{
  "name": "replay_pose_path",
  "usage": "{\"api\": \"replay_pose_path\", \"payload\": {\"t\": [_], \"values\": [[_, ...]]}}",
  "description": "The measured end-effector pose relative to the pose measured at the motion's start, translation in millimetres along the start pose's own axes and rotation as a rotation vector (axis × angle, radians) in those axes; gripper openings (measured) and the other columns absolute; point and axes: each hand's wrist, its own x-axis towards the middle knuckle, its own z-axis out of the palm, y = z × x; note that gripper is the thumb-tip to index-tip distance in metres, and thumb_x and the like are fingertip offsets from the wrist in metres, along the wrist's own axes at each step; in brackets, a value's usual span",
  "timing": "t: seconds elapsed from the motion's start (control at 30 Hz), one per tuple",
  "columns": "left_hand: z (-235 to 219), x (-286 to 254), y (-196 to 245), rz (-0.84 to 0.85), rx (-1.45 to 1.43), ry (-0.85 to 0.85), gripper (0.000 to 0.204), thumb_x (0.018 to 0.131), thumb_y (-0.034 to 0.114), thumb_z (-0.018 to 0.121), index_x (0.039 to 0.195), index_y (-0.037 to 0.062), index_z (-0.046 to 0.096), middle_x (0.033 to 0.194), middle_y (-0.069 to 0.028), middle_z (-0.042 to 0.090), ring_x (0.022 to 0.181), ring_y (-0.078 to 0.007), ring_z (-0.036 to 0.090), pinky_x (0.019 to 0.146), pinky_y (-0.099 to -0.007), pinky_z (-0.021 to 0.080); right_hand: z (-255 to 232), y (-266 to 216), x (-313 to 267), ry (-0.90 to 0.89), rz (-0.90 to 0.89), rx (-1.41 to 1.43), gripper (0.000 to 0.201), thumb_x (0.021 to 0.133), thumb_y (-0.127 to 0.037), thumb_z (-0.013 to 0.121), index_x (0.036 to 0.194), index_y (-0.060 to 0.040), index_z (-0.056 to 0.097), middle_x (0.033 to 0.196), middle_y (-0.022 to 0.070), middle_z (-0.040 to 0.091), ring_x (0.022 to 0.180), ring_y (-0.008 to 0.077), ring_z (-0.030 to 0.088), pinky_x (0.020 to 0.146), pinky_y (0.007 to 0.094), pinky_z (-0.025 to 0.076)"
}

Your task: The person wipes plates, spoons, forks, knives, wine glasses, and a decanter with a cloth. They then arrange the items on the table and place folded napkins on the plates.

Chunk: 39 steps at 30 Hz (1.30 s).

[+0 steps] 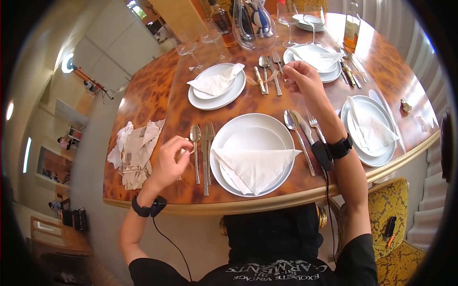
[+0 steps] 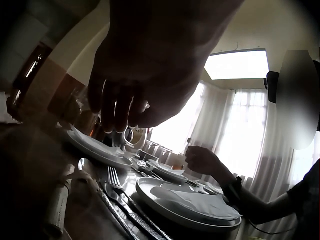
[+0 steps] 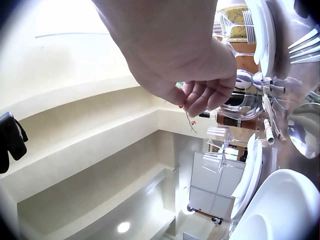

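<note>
My right hand (image 1: pixel 303 78) is raised beside the far place setting, its fingers curled inward. In the right wrist view a thin strand with small red bits (image 3: pixel 191 122) hangs from its fingertips; I cannot tell what it is. My left hand (image 1: pixel 171 159) hovers left of the near spoon (image 1: pixel 195 143), fingers loosely bent. Close below it in the left wrist view lies a pale roll (image 2: pixel 59 210) bound with string. A large white plate (image 1: pixel 219 138) in front of me bears a smaller plate and a folded napkin (image 1: pixel 257 169). Cutlery flanks it.
Crumpled paper (image 1: pixel 138 152) lies at the left. Two plate settings with napkins (image 1: pixel 217 83) stand beyond, one at the right (image 1: pixel 372 128). Wine glasses (image 1: pixel 286 19), a decanter (image 1: pixel 253 33), bottles (image 1: pixel 352 31) and stacked plates (image 1: pixel 307 26) occupy the back. A patterned chair (image 1: pixel 389 209) stands right.
</note>
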Motion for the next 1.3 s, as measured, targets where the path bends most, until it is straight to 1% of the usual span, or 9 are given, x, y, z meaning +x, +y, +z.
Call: {"api": "replay_pose_path", "payload": {"t": [0.03,0.1,0.17,0.23,0.33,0.8,1.0,1.23,1.3], "values": [[7.9,-4.8,12.4,0.169,0.109,-0.064,0.023,0.079,0.003,0.065,0.101,-0.0007,0.061,0.106,-0.0140,0.062,0.096,-0.0287,0.061,0.086,-0.0353,0.049,-1.3,-3.1,0.1,0.008,-0.043,-0.074,0.021,0.093,-0.023,0.059,0.093,-0.0019,0.063,0.081,0.0030,0.065,0.066,0.0082,0.057,0.058,0.0234,0.044],[20.1,-17.0,42.1,0.303,0.268,-0.153,0.056,0.074,0.030,0.079,0.120,0.0070,0.057,0.127,-0.0146,0.055,0.116,-0.0339,0.054,0.097,-0.0452,0.043,-2.4,6.0,6.7,-0.087,-0.180,-0.457,0.028,0.093,-0.023,0.057,0.085,0.0030,0.064,0.074,0.0065,0.065,0.064,0.0111,0.060,0.058,0.0276,0.046],[38.2,-31.1,46.2,0.422,0.313,-0.160,0.075,0.070,0.042,0.081,0.132,0.0125,0.050,0.141,-0.0155,0.045,0.126,-0.0343,0.047,0.103,-0.0507,0.037,0.8,19.8,8.3,-0.202,-0.122,-0.768,0.033,0.089,-0.031,0.058,0.089,0.0007,0.067,0.073,0.0155,0.066,0.068,0.0277,0.067,0.063,0.0375,0.051],[52.1,-41.4,50.9,0.438,0.344,-0.171,0.080,0.069,0.045,0.081,0.136,0.0148,0.047,0.145,-0.0159,0.041,0.130,-0.0346,0.044,0.105,-0.0522,0.035,7.5,32.3,1.9,-0.347,-0.176,-1.017,0.034,0.087,-0.034,0.057,0.092,-0.0037,0.070,0.079,0.0195,0.068,0.074,0.0368,0.066,0.069,0.0438,0.052],[62.1,-42.5,46.7,0.464,0.385,-0.168,0.088,0.067,0.047,0.081,0.141,0.0196,0.043,0.150,-0.0161,0.036,0.135,-0.0336,0.039,0.108,-0.0534,0.031,26.3,24.9,-11.7,-0.505,-0.115,-1.273,0.031,0.089,-0.032,0.054,0.100,-0.0070,0.069,0.084,0.0189,0.070,0.079,0.0372,0.068,0.073,0.0457,0.052],[59.8,-31.4,24.2,0.483,0.491,-0.014,0.096,0.059,0.052,0.083,0.140,0.0196,0.044,0.144,-0.0139,0.045,0.131,-0.0312,0.045,0.107,-0.0555,0.032,39.7,51.1,-2.4,-0.522,-0.200,-1.252,0.020,0.084,-0.020,0.055,0.094,-0.0108,0.070,0.085,0.0151,0.070,0.080,0.0360,0.066,0.071,0.0458,0.052],[52.9,-29.1,18.1,0.392,0.430,-0.055,0.100,0.057,0.044,0.087,0.141,0.0175,0.041,0.145,-0.0129,0.042,0.133,-0.0316,0.043,0.108,-0.0562,0.031,40.4,60.5,6.2,-0.526,-0.186,-1.175,0.020,0.082,-0.022,0.058,0.093,-0.0106,0.071,0.087,0.0131,0.071,0.083,0.0332,0.067,0.071,0.0435,0.053],[40.5,-27.0,20.5,0.335,0.283,-0.129,0.091,0.065,0.033,0.086,0.141,0.0122,0.041,0.144,-0.0132,0.044,0.132,-0.0337,0.043,0.109,-0.0528,0.033,30.9,39.0,0.0,-0.493,-0.071,-1.189,0.026,0.084,-0.028,0.058,0.097,-0.0095,0.071,0.090,0.0150,0.070,0.087,0.0346,0.067,0.074,0.0442,0.053],[28.0,-25.2,17.6,0.327,0.195,-0.137,0.086,0.068,0.029,0.084,0.141,0.0105,0.042,0.142,-0.0135,0.046,0.131,-0.0343,0.045,0.108,-0.0500,0.035,23.6,25.2,-3.1,-0.477,-0.133,-1.149,0.027,0.084,-0.029,0.058,0.098,-0.0097,0.071,0.091,0.0156,0.070,0.086,0.0350,0.067,0.075,0.0449,0.053]]}}
